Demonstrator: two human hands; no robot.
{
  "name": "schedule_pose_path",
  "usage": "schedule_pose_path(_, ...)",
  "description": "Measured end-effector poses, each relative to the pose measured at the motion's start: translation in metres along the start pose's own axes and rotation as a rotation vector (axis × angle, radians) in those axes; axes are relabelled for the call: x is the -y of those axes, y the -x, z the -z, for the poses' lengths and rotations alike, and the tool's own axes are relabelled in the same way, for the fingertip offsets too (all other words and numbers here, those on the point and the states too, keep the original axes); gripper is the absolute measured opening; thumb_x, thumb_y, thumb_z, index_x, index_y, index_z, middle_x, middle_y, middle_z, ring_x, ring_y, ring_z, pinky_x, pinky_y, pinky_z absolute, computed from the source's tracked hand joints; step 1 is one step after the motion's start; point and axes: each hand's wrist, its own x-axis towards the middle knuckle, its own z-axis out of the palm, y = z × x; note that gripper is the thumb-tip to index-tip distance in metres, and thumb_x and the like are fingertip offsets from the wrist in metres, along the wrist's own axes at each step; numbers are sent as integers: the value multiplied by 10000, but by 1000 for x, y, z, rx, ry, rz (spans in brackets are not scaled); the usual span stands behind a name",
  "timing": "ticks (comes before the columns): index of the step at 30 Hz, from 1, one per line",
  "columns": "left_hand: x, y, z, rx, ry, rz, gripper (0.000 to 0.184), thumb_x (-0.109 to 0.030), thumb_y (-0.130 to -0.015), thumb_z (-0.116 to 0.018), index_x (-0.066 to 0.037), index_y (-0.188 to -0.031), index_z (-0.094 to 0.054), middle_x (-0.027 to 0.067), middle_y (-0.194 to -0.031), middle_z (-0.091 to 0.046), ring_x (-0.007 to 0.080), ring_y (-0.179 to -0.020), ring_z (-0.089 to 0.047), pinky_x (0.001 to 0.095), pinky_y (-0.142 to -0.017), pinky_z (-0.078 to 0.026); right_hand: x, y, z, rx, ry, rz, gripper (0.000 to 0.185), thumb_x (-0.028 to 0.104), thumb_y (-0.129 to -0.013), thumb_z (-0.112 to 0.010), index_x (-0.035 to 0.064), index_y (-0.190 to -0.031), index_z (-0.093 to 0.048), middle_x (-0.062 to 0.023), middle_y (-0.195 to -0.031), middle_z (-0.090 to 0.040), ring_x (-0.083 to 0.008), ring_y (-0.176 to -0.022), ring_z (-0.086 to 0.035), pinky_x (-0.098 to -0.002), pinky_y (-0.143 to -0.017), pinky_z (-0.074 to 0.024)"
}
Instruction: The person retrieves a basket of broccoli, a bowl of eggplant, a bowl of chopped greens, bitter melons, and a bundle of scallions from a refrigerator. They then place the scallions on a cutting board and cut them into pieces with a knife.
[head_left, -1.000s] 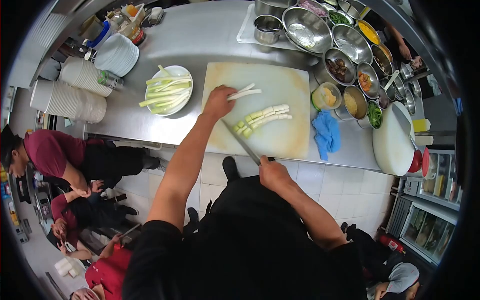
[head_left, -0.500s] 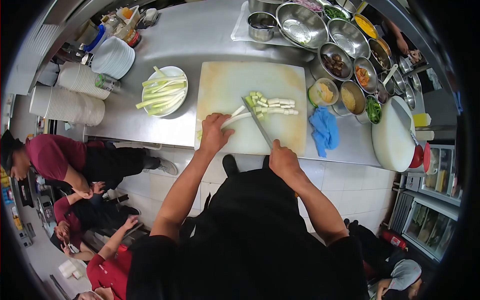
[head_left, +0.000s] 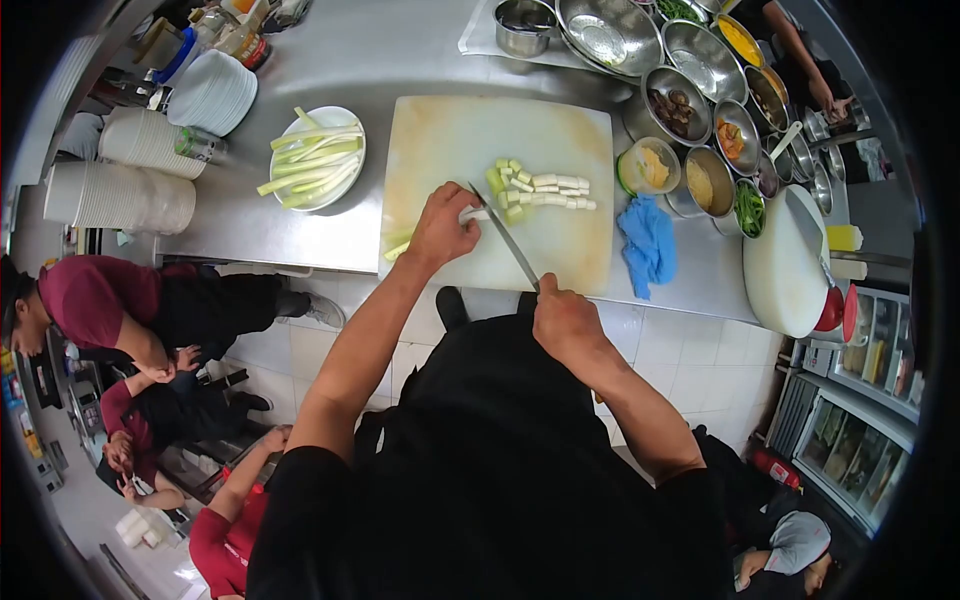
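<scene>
My left hand (head_left: 445, 228) has its fingers curled over a pale leek stalk (head_left: 473, 214) on the white cutting board (head_left: 430, 130). A green leek end (head_left: 397, 251) shows under my left wrist. My right hand (head_left: 566, 315) is wrapped round the handle of a kitchen knife (head_left: 510, 242). The blade slants up and left, its tip close to my left fingertips. Just right of the blade lie short cut leek pieces (head_left: 548, 199), green to white, in two rough rows. A white bowl (head_left: 350, 120) of long leek stalks (head_left: 315, 162) stands left of the board.
Right of the board lie a blue cloth (head_left: 648, 245), a tub of yellow paste (head_left: 650, 167) and several steel bowls (head_left: 704, 68) of ingredients. Stacked white bowls (head_left: 120, 198) and plates (head_left: 212, 92) stand at the left. Several people are nearby, one in a maroon shirt (head_left: 85, 300).
My left hand has moved up and right, nearer the blade, and its fingers have curled in over the stalk. The knife stays in my right hand, while the view has shifted slightly.
</scene>
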Motion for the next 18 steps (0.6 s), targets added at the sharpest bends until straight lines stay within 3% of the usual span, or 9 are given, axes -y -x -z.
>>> schedule_pose_path(7, 6, 2, -7, -37, -9, -48, 209, -16, -644, -620, -40, -851, -638, 118, -880, -589, 323, -888, -568, 387, -816, -482, 9, -6, -6, 58, 9, -36, 247, -9, -796, -474, -79, -1033, -452, -253, -703, -629, -411, -692, -647, -485, -661, -526)
schedule_pose_path(10, 10, 4, -10, -48, 16, -23, 210, -15, -644, -623, -42, -852, -639, 118, -886, -592, 321, -889, -568, 388, -814, -482, -7, -26, -53, -32, 2, 0, 246, 0, -800, -476, -73, -1033, -455, -256, -725, -633, -405, -706, -651, -477, -664, -530)
schedule_pose_path(18, 0, 8, 10, -76, 43, -14, 206, -22, -637, -638, -51, -842, -637, 119, -876, -579, 322, -899, -563, 382, -835, -472, 19, -10, 6, 76, 45, -37, 252, 4, -786, -495, -66, -1026, -461, -265, -754, -638, -410, -721, -652, -474, -667, -531)
